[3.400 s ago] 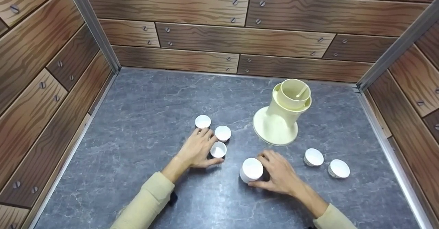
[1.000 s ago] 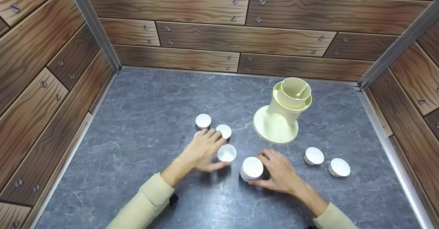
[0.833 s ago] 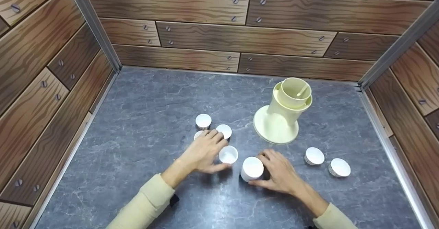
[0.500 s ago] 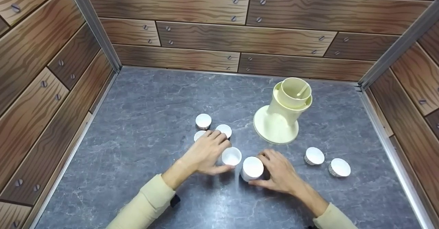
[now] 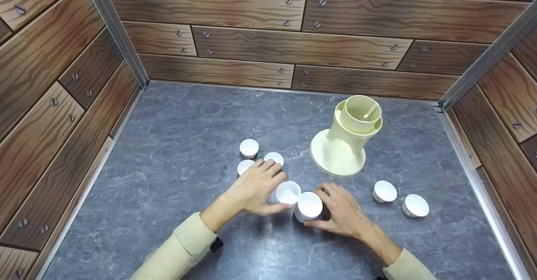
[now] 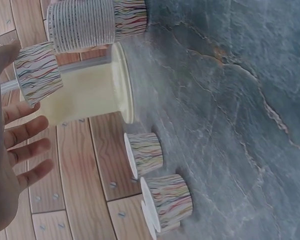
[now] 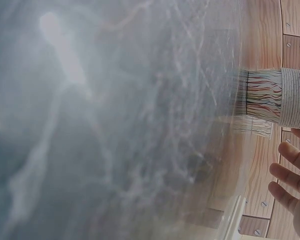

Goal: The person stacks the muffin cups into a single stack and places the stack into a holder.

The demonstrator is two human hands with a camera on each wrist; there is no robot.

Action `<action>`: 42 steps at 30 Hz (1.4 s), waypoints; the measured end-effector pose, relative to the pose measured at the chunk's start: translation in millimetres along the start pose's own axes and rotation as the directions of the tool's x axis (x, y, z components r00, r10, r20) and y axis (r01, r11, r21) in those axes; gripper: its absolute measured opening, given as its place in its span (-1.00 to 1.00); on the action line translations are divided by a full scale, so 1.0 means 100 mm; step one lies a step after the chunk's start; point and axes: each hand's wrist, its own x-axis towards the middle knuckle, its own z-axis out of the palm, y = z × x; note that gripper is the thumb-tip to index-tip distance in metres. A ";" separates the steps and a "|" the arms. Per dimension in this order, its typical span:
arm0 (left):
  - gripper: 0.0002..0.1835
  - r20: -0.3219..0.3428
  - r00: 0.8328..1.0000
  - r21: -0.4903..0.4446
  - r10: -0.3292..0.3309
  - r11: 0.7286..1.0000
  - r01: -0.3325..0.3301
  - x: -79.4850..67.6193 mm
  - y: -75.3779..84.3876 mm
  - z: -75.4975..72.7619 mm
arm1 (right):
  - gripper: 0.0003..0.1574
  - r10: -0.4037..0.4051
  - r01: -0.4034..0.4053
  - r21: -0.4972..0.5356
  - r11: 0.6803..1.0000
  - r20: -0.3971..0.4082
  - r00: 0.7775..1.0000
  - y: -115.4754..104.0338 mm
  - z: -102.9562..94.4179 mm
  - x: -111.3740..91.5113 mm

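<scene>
While the right hand (image 5: 342, 210) grasps the cup stack (image 5: 309, 206) upright on the counter (image 5: 180, 120), the head view shows the left hand (image 5: 256, 189) pinching a single cup (image 5: 288, 192), which has shifted rightward to just beside the stack, apparently nearing the join. Left wrist view: this cup is raised off the counter. Right wrist view: the patterned lowest cup (image 7: 264, 94) supports nested rims.

White cup (image 5: 288, 192) with wavy coloured lines, raised, mouth up, just beside upright nested cup stack (image 5: 308, 206)
</scene>
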 end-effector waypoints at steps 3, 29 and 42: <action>-0.31 0.006 1.000 -0.003 0.005 1.000 -0.005 0.02 0.01 -0.02 | -0.11 -0.007 0.007 -0.002 1.000 -0.004 1.000 0.00 0.00 0.00; -0.35 -0.058 0.998 -0.036 0.028 0.999 -0.030 0.13 0.12 -0.04 | -0.08 -0.002 0.003 -0.020 1.000 0.012 1.000 0.01 0.00 -0.02; -0.34 -0.057 0.998 -0.078 0.042 0.996 -0.046 0.22 0.20 0.00 | -0.07 -0.002 0.002 -0.043 0.999 0.013 1.000 0.01 0.00 -0.01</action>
